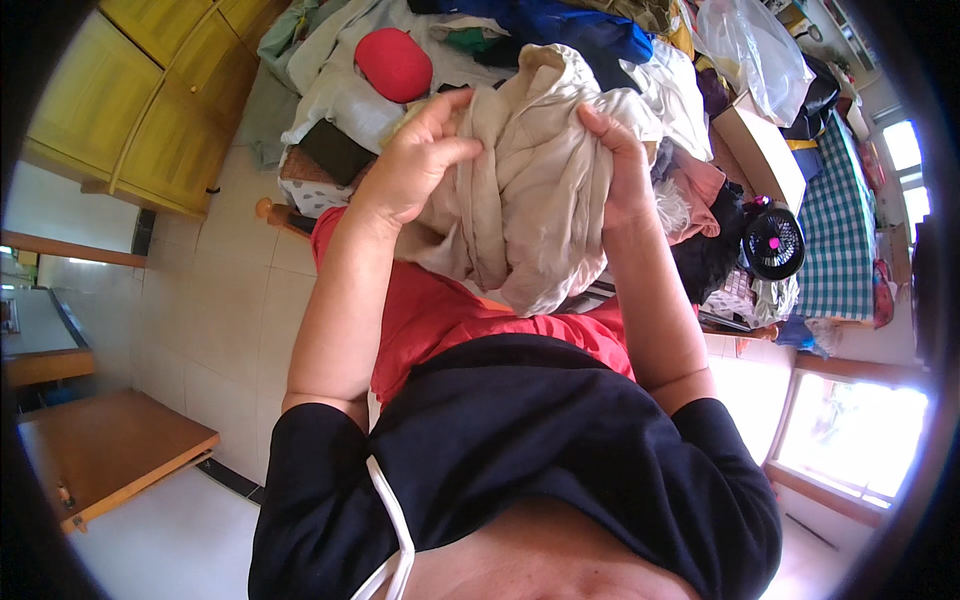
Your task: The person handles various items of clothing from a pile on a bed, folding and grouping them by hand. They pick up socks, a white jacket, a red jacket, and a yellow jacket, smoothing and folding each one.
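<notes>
A bunched, cream-coloured cloth [536, 187] hangs between my hands, creased and gathered in loose folds. My left hand [424, 154] grips its left side, with thumb and fingers on a fold near the top. On the opposite side, my right hand [626, 169] holds the cloth with the thumb showing in front; the other fingers are hidden behind it. The lower end of the bundle hangs just over the red cloth [442, 315] on my lap. Whether the bundle is a garment or a plain piece of fabric, I cannot tell.
Beyond my hands lies a heap of clothes with a red cap-like item [394, 65], a blue garment [592, 30] and a dark folded cloth [335, 152]. To the right are a cardboard box [761, 154], a small black fan [774, 244] and a clear plastic bag [750, 56]. Yellow wooden cabinets [90, 82] stand left.
</notes>
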The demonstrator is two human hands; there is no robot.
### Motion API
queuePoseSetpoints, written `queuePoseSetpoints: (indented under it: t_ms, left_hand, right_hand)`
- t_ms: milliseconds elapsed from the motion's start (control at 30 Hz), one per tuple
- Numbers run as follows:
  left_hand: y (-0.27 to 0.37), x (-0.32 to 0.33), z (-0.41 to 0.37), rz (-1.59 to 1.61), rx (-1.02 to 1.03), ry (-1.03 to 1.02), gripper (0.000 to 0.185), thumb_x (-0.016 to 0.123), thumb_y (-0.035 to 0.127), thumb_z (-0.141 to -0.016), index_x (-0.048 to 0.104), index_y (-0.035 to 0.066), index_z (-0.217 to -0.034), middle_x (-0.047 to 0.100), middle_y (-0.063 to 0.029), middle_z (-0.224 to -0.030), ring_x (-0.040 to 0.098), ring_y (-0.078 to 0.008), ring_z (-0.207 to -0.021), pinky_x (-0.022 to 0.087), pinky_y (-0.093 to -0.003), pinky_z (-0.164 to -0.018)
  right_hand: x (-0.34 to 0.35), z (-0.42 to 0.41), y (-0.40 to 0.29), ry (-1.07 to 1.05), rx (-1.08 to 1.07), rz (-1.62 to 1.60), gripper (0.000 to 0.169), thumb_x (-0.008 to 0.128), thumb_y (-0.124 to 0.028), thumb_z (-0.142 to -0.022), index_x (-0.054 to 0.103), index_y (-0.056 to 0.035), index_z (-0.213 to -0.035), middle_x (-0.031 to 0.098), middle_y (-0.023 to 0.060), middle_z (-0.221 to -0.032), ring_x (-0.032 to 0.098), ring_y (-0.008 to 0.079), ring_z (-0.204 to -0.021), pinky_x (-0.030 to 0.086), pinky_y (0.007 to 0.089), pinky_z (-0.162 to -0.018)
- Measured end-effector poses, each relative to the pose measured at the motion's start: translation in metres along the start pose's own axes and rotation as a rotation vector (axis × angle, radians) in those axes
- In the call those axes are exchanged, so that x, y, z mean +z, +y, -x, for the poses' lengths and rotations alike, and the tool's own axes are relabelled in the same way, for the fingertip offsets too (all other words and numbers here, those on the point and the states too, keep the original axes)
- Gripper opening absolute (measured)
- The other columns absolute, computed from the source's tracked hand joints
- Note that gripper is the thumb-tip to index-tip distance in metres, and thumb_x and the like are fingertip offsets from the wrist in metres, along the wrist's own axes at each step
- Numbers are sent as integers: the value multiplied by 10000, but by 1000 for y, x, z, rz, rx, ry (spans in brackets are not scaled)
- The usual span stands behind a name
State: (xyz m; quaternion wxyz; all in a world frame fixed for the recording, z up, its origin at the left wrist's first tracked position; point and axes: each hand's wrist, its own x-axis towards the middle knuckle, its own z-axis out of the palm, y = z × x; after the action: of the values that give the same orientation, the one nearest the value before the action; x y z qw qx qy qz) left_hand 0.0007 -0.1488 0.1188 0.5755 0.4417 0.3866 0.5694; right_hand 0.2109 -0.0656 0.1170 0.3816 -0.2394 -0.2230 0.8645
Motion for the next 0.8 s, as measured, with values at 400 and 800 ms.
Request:
queuePoseSetpoints:
  t_ms: [400, 800]
  left_hand:
    - [-19, 24, -2, -98, 246, -215, 466, 533, 9, -915, 465, 9, -1376, 557, -121, -1314, 506, -168, -1223, 376, -286, -1048]
    - [-36, -96, -52, -372, 87, 659, 453, 715, 184, -832, 556, 29, -1226, 619, -120, -1142, 636, -168, -905, 509, -295, -803]
  right_hand:
    - [8, 9, 34, -13, 15, 344, 360, 652, -65, -800, 591, -17, -1151, 654, 132, -1036, 652, 254, -922, 536, 375, -851]
    - [72, -63, -165, 36, -794, 194, 415, 578, -175, -873, 528, 17, -1238, 618, 186, -1176, 610, 334, -1071, 473, 459, -985]
